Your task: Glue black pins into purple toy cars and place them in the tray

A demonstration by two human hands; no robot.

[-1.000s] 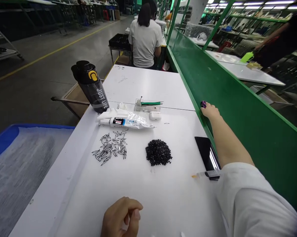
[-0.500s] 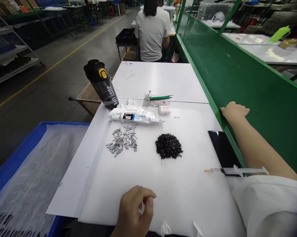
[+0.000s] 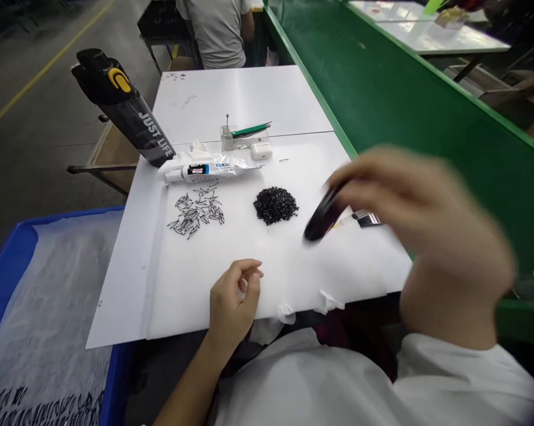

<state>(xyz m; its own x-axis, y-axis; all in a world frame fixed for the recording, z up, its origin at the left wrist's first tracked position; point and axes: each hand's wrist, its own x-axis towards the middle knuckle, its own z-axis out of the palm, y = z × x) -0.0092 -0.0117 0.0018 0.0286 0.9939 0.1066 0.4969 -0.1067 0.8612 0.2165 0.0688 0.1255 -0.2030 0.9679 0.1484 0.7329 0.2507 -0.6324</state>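
Note:
My right hand (image 3: pixel 408 207), smeared by motion, is above the right side of the table and grips a dark, glossy oblong object (image 3: pixel 322 219) that slants down to the left; blur hides its kind. My left hand (image 3: pixel 235 296) rests at the near edge of the white mat (image 3: pixel 191 290), fingers loosely curled and thumb close to the forefinger, with nothing visible in them. Beyond it lie a heap of small black pieces (image 3: pixel 275 205) and, to the left, scattered thin black-outlined leaf-shaped pieces (image 3: pixel 189 219). A syringe (image 3: pixel 347 219) is partly hidden behind my right hand.
A black bottle (image 3: pixel 133 118) stands at the left, near a white tube (image 3: pixel 211 170). Green tweezers (image 3: pixel 251 129) lie on a clear box behind a white case (image 3: pixel 261 151). A blue tray (image 3: pixel 3 296) is at the left; a green conveyor (image 3: pixel 373 89) runs along the right. Someone sits ahead.
My right hand has come from the green conveyor to over the table, now holding the dark object. The view has tilted down and turned right. My left hand keeps its curled pose.

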